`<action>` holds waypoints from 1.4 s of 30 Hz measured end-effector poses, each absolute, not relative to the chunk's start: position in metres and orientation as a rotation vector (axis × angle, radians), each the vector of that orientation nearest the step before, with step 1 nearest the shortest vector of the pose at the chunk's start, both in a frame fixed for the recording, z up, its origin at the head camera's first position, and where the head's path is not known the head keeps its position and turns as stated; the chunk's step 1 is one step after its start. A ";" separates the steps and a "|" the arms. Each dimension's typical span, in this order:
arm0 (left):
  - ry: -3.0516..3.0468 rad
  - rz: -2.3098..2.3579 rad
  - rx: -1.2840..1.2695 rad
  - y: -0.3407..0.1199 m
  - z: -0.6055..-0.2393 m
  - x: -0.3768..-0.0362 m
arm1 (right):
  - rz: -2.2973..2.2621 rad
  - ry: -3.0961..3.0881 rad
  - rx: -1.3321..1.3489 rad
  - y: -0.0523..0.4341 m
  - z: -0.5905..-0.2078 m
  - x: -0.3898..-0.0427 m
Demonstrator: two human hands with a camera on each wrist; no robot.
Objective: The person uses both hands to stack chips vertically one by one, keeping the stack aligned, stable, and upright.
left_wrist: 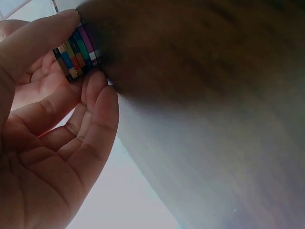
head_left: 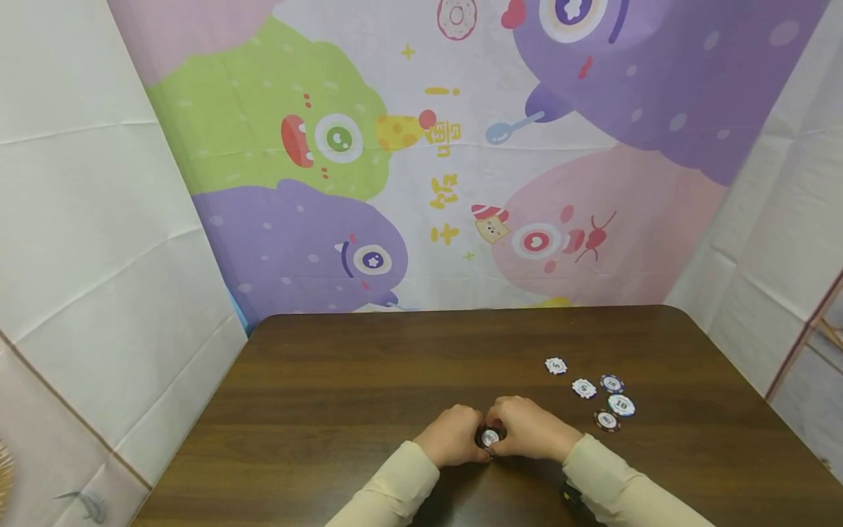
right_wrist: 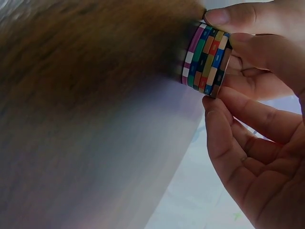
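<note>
— Fingers of both hands are curled round the chip stack [head_left: 490, 437] at the near middle of the table [head_left: 329, 410], left hand [head_left: 451, 436] and right hand [head_left: 527, 428] squeezing its sides.

— How far along are you?

— About 6 or 7 chips are stacked, I judge. 5 loose chips [head_left: 595, 393] lie apart to my right, not yet added.
</note>
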State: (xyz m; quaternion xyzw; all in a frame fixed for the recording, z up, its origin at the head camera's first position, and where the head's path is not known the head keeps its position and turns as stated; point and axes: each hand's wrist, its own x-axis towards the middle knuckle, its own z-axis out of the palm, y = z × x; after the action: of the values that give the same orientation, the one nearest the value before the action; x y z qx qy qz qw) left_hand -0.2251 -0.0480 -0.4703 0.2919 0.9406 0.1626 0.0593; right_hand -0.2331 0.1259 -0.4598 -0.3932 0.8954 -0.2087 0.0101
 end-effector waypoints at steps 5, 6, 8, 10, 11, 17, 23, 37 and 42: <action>2.849 0.495 0.889 -0.048 -0.471 -0.226 | -0.646 2.796 -1.214 0.126 -0.460 -0.233; 2.849 0.497 0.888 -0.048 -0.471 -0.226 | -0.646 2.793 -1.207 0.126 -0.460 -0.233; 2.846 0.509 0.884 -0.048 -0.471 -0.225 | -0.647 2.793 -1.198 0.126 -0.460 -0.233; 2.841 0.524 0.879 -0.049 -0.471 -0.225 | -0.651 2.790 -1.193 0.126 -0.460 -0.233; 2.838 0.532 0.877 -0.048 -0.471 -0.225 | -0.654 2.790 -1.190 0.126 -0.460 -0.233; 2.836 0.546 0.873 -0.049 -0.471 -0.225 | -0.676 2.784 -1.173 0.127 -0.461 -0.233; 2.833 0.550 0.837 -0.048 -0.469 -0.223 | -0.686 2.805 -1.129 0.130 -0.459 -0.233; 2.839 0.522 0.823 -0.048 -0.469 -0.224 | -0.661 2.940 -0.939 0.156 -0.448 -0.230; 2.848 0.520 0.830 -0.048 -0.469 -0.224 | -0.667 3.030 -0.869 0.174 -0.449 -0.229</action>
State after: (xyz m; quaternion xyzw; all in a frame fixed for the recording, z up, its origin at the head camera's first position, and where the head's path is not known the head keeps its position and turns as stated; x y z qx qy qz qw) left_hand -0.2241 -0.0480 -0.4689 0.2751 0.9437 0.1722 0.0648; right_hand -0.2287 0.1736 -0.4494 -0.2696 0.9396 -0.2069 -0.0402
